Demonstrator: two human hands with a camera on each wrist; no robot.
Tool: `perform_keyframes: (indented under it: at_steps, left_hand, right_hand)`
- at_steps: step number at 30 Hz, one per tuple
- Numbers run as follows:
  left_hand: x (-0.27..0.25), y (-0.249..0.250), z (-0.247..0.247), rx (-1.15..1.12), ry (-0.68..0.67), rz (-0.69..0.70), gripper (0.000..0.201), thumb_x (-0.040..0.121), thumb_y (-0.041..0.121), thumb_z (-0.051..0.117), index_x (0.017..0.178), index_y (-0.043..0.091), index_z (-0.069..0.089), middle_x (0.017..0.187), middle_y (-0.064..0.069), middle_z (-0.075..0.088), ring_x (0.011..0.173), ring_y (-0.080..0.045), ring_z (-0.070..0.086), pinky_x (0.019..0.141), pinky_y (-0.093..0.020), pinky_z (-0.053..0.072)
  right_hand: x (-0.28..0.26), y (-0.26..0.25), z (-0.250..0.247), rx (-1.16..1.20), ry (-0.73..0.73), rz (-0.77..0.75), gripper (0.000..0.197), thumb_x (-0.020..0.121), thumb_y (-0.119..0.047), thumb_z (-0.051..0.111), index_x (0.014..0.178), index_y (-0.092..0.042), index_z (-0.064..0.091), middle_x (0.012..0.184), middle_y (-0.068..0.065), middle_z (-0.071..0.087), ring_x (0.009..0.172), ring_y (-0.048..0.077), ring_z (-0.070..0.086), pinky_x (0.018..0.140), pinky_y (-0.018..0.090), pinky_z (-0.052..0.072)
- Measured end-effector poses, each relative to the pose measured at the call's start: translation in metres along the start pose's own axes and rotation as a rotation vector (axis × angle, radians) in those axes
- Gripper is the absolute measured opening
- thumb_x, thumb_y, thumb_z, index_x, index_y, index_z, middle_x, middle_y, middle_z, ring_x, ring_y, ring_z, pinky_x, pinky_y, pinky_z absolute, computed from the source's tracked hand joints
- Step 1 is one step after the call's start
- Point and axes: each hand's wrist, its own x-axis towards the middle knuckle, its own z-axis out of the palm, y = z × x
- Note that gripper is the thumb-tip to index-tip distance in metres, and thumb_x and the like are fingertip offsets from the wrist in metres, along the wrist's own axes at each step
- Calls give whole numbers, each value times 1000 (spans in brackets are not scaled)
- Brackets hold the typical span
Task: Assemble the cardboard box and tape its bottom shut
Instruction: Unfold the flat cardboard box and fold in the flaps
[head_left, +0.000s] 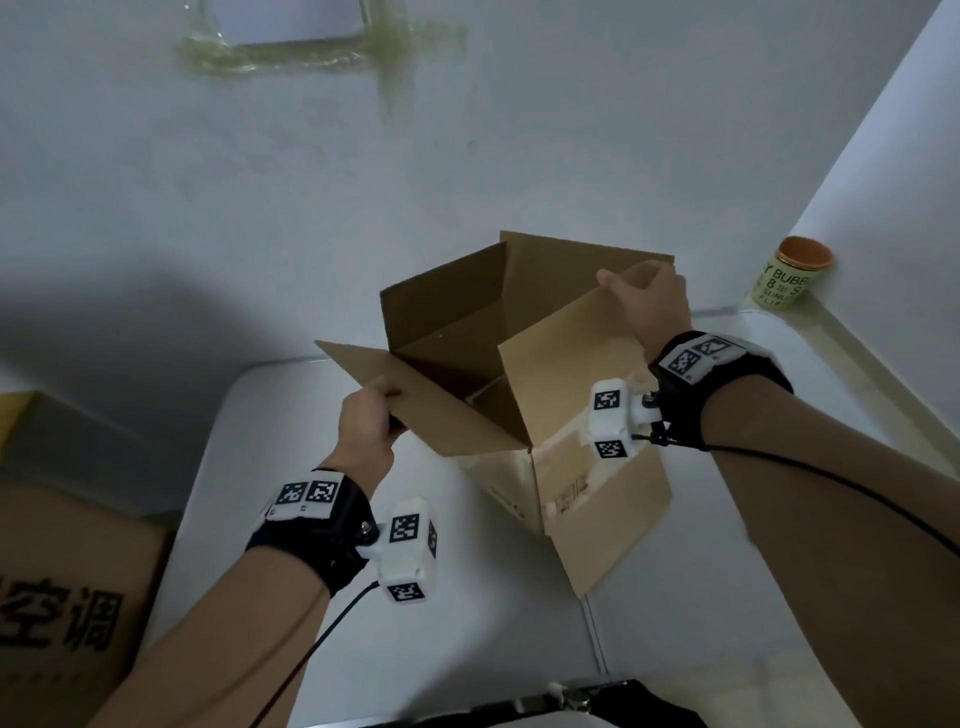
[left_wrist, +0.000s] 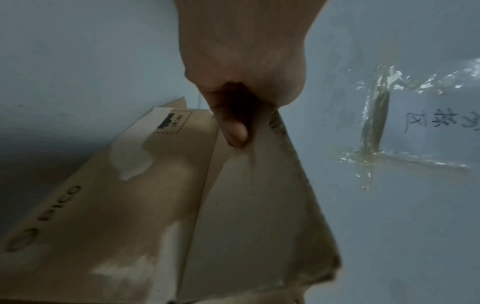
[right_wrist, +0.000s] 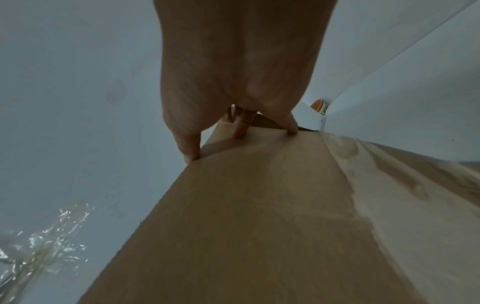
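A brown cardboard box (head_left: 524, 395) is being held open above the white counter (head_left: 249, 467), tilted, its flaps spread and its walls marked with pale torn patches and dark print. One flap is being pinched by the left hand (head_left: 366, 423), thumb curled against the cardboard in the left wrist view. Another flap's edge is being gripped by the right hand (head_left: 647, 299), fingertips (right_wrist: 240, 131) pressing on it. The box's bottom is being hidden by its walls. A second carton (head_left: 67, 587) is being cut off at the left edge. A can (head_left: 789, 273) is standing in the corner.
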Motion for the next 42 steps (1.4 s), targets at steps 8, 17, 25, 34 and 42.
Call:
perform_keyframes:
  at_steps: [8, 17, 25, 34, 42]
  left_hand:
    - [-13, -7, 29, 100, -204, -113, 16, 92, 2, 44, 83, 3, 57, 82, -13, 59, 77, -24, 62, 71, -31, 57]
    - [-26, -35, 61, 83, -483, -505, 22, 96, 7, 54, 116, -1, 55, 104, -31, 68, 85, -34, 73, 65, -32, 62]
    - [-18, -35, 56, 261, -613, -524, 27, 96, 22, 56, 116, 3, 57, 111, -21, 70, 101, -33, 70, 82, -34, 59]
    - [-18, 19, 69, 1199, -744, -273, 72, 100, 54, 31, 71, 5, 74, 88, -10, 76, 72, -15, 69, 64, -21, 51]
    - [7, 64, 127, 1390, -351, 754, 30, 94, 40, 54, 97, 14, 68, 98, -4, 70, 93, -22, 64, 83, -35, 50]
  right_hand:
    - [5, 36, -2, -174, -44, 154, 84, 83, -56, 59, 148, -12, 27, 149, 12, 35, 136, 34, 35, 112, 49, 30]
    - [-35, 91, -15, -291, -619, 142, 62, 96, -20, 54, 151, -22, 25, 159, -2, 15, 145, 21, 20, 117, 36, 23]
    - [-30, 98, 1, -399, -525, -90, 68, 94, -23, 55, 151, -14, 20, 160, 4, 10, 148, 20, 11, 117, 29, 13]
    - [-21, 120, 22, -560, -304, 62, 108, 71, -38, 80, 148, -6, 12, 155, 8, 8, 133, 37, 34, 112, 44, 34]
    - [-26, 128, 14, -578, -355, -14, 83, 74, -31, 75, 137, -8, 27, 155, 5, 4, 121, 38, 44, 97, 40, 43]
